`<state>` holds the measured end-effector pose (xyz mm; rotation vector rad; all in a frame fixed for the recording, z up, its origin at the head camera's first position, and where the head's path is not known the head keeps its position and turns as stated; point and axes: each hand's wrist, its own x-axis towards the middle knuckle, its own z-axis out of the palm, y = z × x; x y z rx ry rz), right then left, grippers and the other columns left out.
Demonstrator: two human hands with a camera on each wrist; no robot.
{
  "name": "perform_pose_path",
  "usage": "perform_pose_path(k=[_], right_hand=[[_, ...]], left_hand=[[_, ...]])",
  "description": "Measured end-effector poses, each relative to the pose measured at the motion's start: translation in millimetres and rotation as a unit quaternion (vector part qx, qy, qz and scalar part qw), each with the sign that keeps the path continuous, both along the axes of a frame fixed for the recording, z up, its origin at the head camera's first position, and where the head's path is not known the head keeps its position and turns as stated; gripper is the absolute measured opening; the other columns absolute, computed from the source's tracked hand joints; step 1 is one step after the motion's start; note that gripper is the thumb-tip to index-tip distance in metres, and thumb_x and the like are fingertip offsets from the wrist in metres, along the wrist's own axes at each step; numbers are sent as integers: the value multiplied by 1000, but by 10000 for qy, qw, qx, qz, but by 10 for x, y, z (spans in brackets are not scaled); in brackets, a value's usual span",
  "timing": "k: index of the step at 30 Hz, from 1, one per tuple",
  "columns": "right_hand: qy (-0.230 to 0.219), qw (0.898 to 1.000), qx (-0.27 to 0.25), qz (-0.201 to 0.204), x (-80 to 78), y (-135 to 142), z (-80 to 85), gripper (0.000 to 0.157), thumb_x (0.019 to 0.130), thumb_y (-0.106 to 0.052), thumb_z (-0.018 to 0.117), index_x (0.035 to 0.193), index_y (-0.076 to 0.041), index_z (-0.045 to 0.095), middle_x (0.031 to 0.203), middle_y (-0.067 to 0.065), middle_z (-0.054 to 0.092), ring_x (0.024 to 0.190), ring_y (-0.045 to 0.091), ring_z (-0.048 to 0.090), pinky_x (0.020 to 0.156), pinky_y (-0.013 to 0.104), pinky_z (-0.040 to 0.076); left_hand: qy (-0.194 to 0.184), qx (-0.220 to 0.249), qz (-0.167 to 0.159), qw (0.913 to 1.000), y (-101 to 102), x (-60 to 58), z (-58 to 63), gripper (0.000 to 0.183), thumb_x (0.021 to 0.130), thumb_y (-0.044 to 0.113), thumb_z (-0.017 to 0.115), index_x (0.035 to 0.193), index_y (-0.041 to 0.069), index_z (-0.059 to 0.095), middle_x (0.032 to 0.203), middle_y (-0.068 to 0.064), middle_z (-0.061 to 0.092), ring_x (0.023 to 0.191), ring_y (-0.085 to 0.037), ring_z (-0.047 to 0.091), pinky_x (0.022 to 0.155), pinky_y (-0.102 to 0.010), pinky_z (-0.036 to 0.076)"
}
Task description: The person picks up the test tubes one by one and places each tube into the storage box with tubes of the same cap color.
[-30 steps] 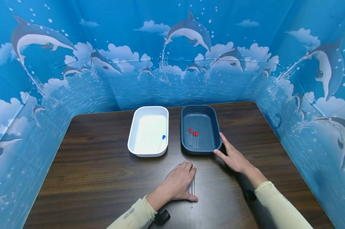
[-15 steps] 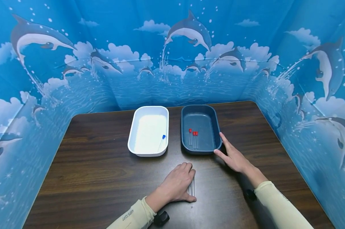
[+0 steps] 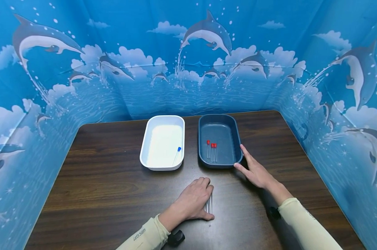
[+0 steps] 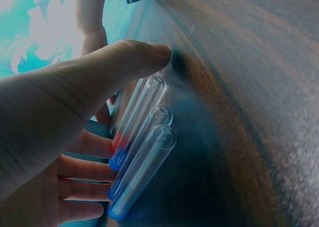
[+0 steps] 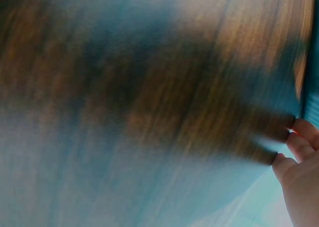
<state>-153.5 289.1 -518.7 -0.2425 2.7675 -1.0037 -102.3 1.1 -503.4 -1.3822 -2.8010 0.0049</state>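
Several clear test tubes (image 4: 144, 170) lie side by side on the table, most with blue caps and one with a red cap (image 4: 119, 141). My left hand (image 3: 191, 199) spans them: its straight fingers are at the capped ends, and its thumb is near the rounded ends. In the head view this hand covers the caps. My right hand (image 3: 257, 173) touches the near right corner of the dark blue tray (image 3: 219, 130) with thumb and fingers spread. Inside that tray lie three red-capped test tubes (image 3: 214, 152).
A white tray (image 3: 160, 139) stands left of the dark one, with one blue-capped test tube (image 3: 177, 155) in it. Both trays are on a brown wooden table (image 3: 107, 187). A blue dolphin-print curtain (image 3: 138, 90) surrounds the table's back and sides.
My left hand has shifted very slightly toward me and left along the tubes. The right hand and both trays stay where they were.
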Motion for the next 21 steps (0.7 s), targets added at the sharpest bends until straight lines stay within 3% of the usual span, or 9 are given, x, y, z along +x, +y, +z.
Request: perform_pose_path(k=[15, 21], right_hand=[[-72, 10000, 25, -49, -4, -6, 20, 84, 98, -59, 45, 158, -31, -7, 164, 12, 4, 145, 42, 15, 107, 68, 17], [-60, 9999, 42, -85, 3, -19, 19, 85, 97, -59, 45, 158, -29, -6, 163, 14, 5, 145, 43, 15, 106, 69, 19]], left_hand=[[22, 156, 52, 9999, -16, -8, 84, 93, 63, 80, 68, 121, 7, 62, 115, -8, 53, 102, -22, 50, 92, -35, 44], [-433, 278, 172, 9985, -79, -34, 203, 97, 66, 79, 67, 130, 7, 58, 127, -11, 52, 115, -24, 49, 103, -38, 40]])
